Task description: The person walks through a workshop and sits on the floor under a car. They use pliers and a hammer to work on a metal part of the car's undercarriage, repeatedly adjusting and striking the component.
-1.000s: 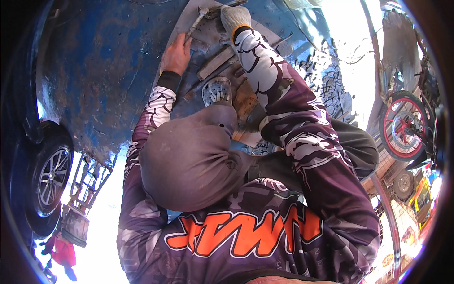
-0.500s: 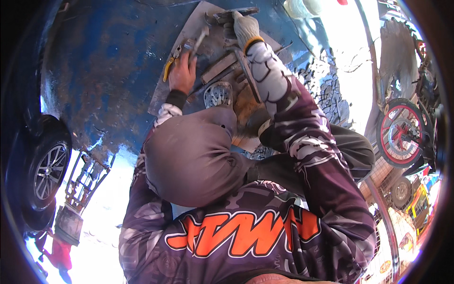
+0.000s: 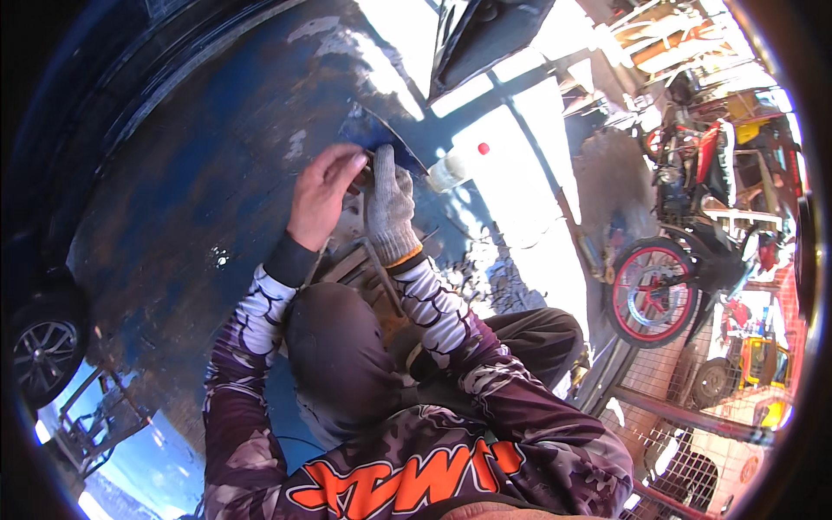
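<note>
My right hand [image 3: 392, 212], in a grey knit glove with an orange cuff, is closed around the lower end of a dark bluish, flat, pointed metal piece [image 3: 381, 132]. My bare left hand [image 3: 319, 198] is beside it, with bent fingers and thumb brought together at the glove's fingertips. Whatever small part they pinch there is mostly hidden. Beneath my wrists, metal bars [image 3: 351, 262] lie on the floor in front of my bent knee [image 3: 334, 347].
A pale translucent container [image 3: 448, 172] with a red top stands beyond the glove. At right are a motorcycle's red-rimmed wheel [image 3: 654, 292] and a wire mesh fence [image 3: 663, 416]. A car wheel [image 3: 45, 354] is at far left. A black panel [image 3: 485, 39] juts in at the top.
My left hand has left the pliers and hammer-like tool and come up beside my right hand. The metal piece is now raised and turned between them. The view has swung to the right.
</note>
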Available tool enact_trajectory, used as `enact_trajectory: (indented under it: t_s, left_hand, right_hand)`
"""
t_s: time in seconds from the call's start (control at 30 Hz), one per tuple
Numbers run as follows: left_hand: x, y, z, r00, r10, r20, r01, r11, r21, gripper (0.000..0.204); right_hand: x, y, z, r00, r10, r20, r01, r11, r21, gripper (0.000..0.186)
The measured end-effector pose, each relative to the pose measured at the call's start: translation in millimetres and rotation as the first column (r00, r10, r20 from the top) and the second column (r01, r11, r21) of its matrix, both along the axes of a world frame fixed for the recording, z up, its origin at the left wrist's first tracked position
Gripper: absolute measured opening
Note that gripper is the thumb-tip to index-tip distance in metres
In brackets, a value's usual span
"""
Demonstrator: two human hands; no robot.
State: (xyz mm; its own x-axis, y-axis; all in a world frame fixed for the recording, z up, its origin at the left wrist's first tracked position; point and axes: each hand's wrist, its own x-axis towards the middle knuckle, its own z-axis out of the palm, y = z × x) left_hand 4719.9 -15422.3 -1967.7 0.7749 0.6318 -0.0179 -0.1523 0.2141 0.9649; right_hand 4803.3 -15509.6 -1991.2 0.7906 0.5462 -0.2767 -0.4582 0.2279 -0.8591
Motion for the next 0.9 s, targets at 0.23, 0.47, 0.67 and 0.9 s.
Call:
enact_trajectory:
  t_s: [0.23,0.47,0.67,0.9]
  left_hand:
    - [24.7,-9.1,104.5,0.976,0.077,0.202,-0.149,0.917,0.370,0.027]
    - [52.5,24.6,115.6,0.909,0.205,0.363,-0.393,0.713,0.581,0.026]
    - [90.2,50.4,120.2,0.937,0.046,0.348,-0.280,0.696,0.661,0.020]
    - [114.1,56.5,104.6,0.886,0.041,0.461,-0.361,0.685,0.633,0.019]
  right_hand:
    - [15.3,-11.7,75.1,0.962,-0.076,0.261,-0.009,0.950,0.312,0.045]
    - [25.8,-44.0,82.9,0.888,0.074,0.454,-0.034,0.995,-0.096,0.035]
    - [64.2,-52.2,96.5,0.643,-0.239,0.728,0.354,0.935,-0.005,0.033]
    - [101.4,-25.1,121.4,0.285,-0.194,0.939,0.496,0.868,0.028,0.056]
